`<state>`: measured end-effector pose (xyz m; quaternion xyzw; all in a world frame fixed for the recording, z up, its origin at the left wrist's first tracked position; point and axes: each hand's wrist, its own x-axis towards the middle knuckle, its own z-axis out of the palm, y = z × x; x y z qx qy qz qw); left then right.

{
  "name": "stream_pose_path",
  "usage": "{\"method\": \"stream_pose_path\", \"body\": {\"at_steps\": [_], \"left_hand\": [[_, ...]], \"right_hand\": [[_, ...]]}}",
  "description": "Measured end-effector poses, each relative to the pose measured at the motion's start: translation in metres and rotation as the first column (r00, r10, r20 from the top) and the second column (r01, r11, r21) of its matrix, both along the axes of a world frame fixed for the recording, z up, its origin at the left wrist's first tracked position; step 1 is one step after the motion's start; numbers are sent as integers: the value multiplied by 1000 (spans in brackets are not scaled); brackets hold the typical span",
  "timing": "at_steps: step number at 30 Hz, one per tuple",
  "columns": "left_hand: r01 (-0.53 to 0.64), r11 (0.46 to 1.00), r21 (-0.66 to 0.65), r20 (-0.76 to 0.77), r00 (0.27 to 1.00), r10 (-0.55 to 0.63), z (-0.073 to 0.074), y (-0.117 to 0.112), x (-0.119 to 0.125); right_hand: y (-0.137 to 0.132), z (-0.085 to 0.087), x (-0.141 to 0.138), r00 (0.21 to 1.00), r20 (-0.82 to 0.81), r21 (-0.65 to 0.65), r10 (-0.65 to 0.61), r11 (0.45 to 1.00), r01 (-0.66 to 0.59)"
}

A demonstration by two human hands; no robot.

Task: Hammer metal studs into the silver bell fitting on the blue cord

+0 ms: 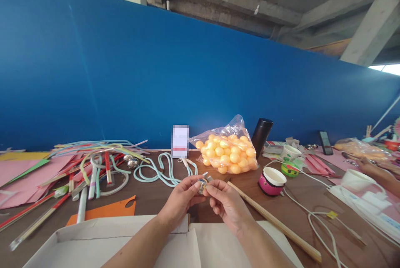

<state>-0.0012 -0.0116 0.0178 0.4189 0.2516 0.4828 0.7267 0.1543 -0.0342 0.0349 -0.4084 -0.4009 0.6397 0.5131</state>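
Between the fingertips of both hands is a small shiny silver ball [202,185], partly covered by the fingers. My left hand [179,199] pinches it from the left side. From the other side, the thumb and finger of my right hand [229,203] press on its right edge, with the remaining fingers curled. Just below the hands lies an open white cardboard sheet [218,243] with folds. A wooden stick [278,222] runs diagonally to the right of my right hand. Light blue cord [165,170] lies looped beyond my left hand.
A clear bag of orange balls [226,153] stands behind the hands, beside a black bottle [261,135]. Rightward are a magenta-wrapped cup [271,181] and white cables [312,218]. Sticks, tubes and coloured paper [103,212] crowd the left. Another person's hand [375,170] shows far right.
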Motion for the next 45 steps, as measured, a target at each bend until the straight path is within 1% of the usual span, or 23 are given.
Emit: {"method": "stream_pose_path", "body": {"at_steps": [7, 18, 23, 28, 36, 45], "left_hand": [[-12, 1000, 14, 4, 1000, 12, -2, 0, 1], [-6, 999, 43, -2, 1000, 6, -1, -1, 2], [0, 999, 47, -9, 1000, 0, -1, -1, 2], [9, 999, 54, 2, 1000, -9, -3, 0, 2], [14, 998, 58, -13, 1000, -13, -5, 0, 1], [7, 999, 50, -22, 1000, -6, -3, -1, 2]], "right_hand": [[0, 2, 0, 1000, 1, 9, 0, 1000, 0], [0, 3, 1, 1000, -13, 31, 20, 999, -20], [0, 3, 2, 999, -13, 16, 40, 999, -40], [1, 2, 4, 997, -24, 22, 76, 997, -76], [5, -4, 8, 995, -15, 12, 97, 995, -97], [6, -5, 8, 996, -29, 1, 87, 996, -87]]}}
